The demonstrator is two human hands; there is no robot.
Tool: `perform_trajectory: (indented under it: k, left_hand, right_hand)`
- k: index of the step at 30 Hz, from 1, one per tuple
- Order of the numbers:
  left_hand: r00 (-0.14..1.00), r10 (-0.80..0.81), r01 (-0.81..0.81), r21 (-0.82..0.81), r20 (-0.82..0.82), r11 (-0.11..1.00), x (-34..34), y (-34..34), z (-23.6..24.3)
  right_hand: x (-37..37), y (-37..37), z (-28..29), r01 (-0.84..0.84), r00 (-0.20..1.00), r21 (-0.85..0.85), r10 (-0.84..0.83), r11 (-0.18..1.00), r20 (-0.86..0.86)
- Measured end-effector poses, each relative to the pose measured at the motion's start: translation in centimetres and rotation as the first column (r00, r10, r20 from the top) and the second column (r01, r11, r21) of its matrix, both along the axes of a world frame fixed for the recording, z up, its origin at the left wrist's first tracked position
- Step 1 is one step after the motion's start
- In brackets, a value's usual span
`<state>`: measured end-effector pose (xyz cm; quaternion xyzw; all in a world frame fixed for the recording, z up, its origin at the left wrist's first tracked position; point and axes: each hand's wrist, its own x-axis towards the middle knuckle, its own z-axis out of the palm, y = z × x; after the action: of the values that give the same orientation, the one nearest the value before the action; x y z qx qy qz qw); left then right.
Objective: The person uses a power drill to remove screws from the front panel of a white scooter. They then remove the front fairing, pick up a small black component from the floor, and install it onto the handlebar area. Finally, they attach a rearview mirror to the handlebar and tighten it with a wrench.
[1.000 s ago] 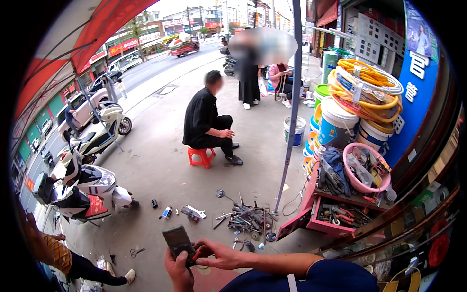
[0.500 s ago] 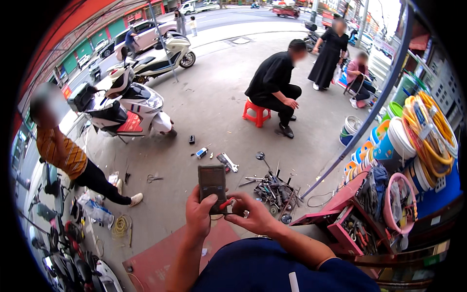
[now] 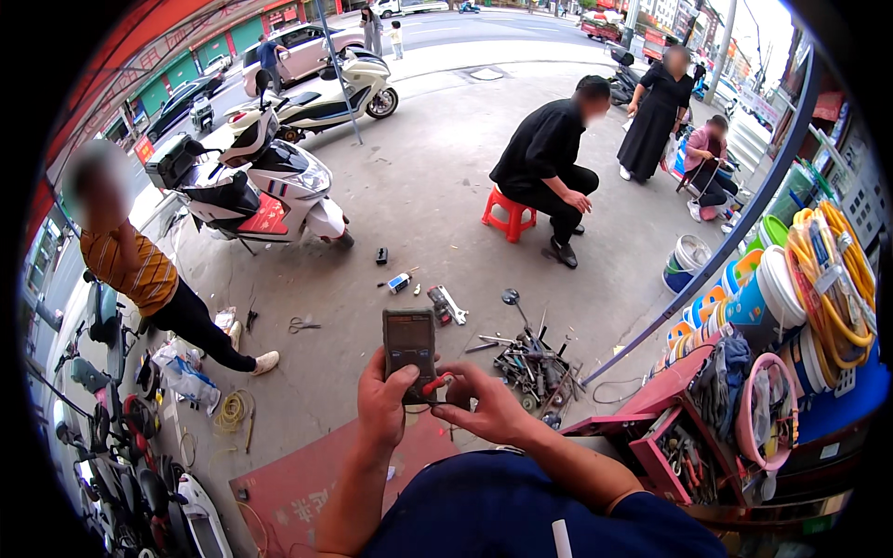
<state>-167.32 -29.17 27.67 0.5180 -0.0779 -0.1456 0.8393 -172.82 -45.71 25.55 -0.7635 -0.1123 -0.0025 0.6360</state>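
Note:
My left hand [image 3: 381, 400] grips a dark handheld meter [image 3: 410, 342] upright, its thumb on the front below the screen. My right hand [image 3: 479, 406] is at the meter's lower right, its fingers closed round a red probe lead [image 3: 437, 384] there. Beyond the meter on the concrete lie small tools, among them a large wrench [image 3: 451, 307] and scissors [image 3: 304, 325]. To their right sits a heap of metal tools and parts [image 3: 530, 367]. A red mat [image 3: 302, 474] lies below my arms.
A person in a striped shirt [image 3: 144, 270] stands at left beside parked scooters [image 3: 270, 200]. Ahead, a person in black sits on a red stool [image 3: 507, 216]; others are behind. At right are a blue pole [image 3: 707, 270], stacked buckets [image 3: 777, 288], hoses and a pink tool cabinet [image 3: 656, 446].
The view has swung right to left and downward, bringing more scooters and the striped-shirt person into sight. The meter stays in my left hand, my right hand at its lower edge.

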Motion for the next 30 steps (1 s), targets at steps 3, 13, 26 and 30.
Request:
perform_trajectory:
  k: [3, 13, 26, 30]
  left_hand:
    - [1.0, 0.019, -0.019, 0.001, 0.003, 1.0, -0.1, 0.3, -0.2]
    - [0.967, -0.253, 0.22, 0.443, 0.017, 0.869, -0.1, 2.7, 2.9]
    - [0.839, -0.538, 0.251, 0.825, 0.075, 0.507, 3.7, -0.9, -0.3]
    - [0.427, -0.899, 0.368, 0.89, 0.096, 0.27, 3.4, -0.9, 2.7]
  right_hand:
    - [0.0, 0.3, 0.1, -0.012, 1.0, 0.0, 0.012, 1.0, 0.001]
    - [1.2, -2.8, 0.9, -0.321, 0.937, -0.278, 0.26, 0.905, -0.235]
    - [-3.7, -1.7, 3.4, -0.045, 0.999, -0.551, 0.028, 0.833, -0.039]
    - [-1.9, -8.3, -0.5, -0.093, 0.925, -0.533, -0.125, 0.841, -0.358]
